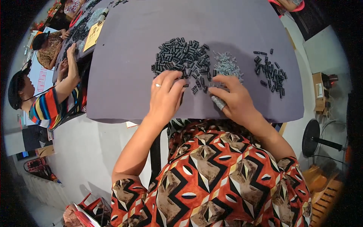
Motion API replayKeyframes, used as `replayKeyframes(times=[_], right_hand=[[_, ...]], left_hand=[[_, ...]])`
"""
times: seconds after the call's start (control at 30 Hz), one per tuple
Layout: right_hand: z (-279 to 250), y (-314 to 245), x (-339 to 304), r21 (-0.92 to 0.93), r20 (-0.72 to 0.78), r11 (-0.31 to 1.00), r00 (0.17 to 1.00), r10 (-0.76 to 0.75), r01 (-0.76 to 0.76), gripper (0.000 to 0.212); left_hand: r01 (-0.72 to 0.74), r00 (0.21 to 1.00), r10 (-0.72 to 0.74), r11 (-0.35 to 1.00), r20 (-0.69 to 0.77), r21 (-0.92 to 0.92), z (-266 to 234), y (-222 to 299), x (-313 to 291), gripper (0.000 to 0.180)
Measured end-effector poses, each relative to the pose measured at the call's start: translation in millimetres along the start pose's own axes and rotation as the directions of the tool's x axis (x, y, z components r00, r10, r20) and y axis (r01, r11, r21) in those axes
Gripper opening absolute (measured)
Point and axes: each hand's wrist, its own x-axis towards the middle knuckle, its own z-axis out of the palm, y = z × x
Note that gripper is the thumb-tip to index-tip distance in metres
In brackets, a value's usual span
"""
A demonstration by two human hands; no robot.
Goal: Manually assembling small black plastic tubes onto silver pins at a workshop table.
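Note:
A large heap of small black ribbed plastic pieces point(181, 55) lies in front of me on the grey-covered table. My left hand point(166, 90) is at its near edge, fingers curled, with one small black piece point(185, 86) at the tips of thumb and fingers. Right of the heap is a pile of tiny silver metal springs point(227, 66). My right hand point(232, 96) rests at its near side, thumb and fingertips bent close together; whatever they pinch is too small to make out. Grey tape point(218, 102) wraps a digit of this hand.
A looser group of black pieces point(272, 75) lies farther right on the grey table cover point(124, 75). On the left, a person in a striped shirt point(53, 104) and others work at another table with similar heaps. A black round-based stand point(312, 138) is on the floor at right.

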Motion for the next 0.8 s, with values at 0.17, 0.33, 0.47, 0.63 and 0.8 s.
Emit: replayKeyframes(times=[0.17,0.33,0.47,0.63,0.8], right_hand=[[-9,3,-10,-0.062,0.006,0.998,1.000,0.007,-0.007,0.041],[-7,-7,-17,0.027,0.058,1.000,0.998,-0.012,0.011,0.048],[-10,-4,-19,-0.052,0.039,0.999,0.999,0.002,0.001,0.049],[-12,-6,-25,0.024,0.080,1.000,0.997,0.011,-0.013,0.049],[-12,-2,-26,0.056,0.013,0.998,0.999,0.041,-0.042,0.048]], left_hand=[[0.328,0.936,-0.353,0.883,-0.014,-0.336,3,25,-19,0.015],[0.445,0.852,-0.521,0.664,0.055,-0.601,26,29,-30,0.010],[0.452,0.856,-0.514,0.704,0.046,-0.549,27,31,-30,0.011],[0.382,0.887,-0.458,0.793,-0.052,-0.474,31,33,-30,0.011],[0.363,0.898,-0.434,0.824,-0.073,-0.436,29,35,-28,0.012]])
